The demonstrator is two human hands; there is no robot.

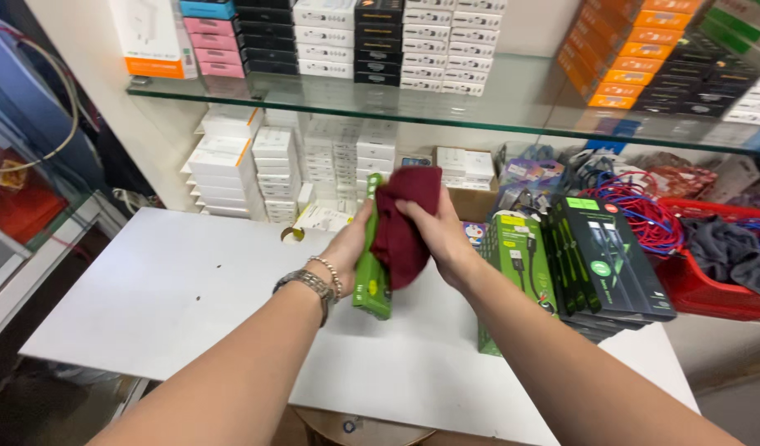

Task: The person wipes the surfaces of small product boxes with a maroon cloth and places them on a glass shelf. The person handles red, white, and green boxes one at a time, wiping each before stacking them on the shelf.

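Left hand (348, 248) grips green box (370, 277) — right hand (433, 230) presses maroon cloth (403, 223).

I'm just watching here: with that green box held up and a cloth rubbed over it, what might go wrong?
The left hand holds the green box upright off the white table, while the right hand presses a dark red cloth on it; a hard rub might knock it loose. The right forearm passes close to the leaning row of green and black boxes, which could topple if bumped.
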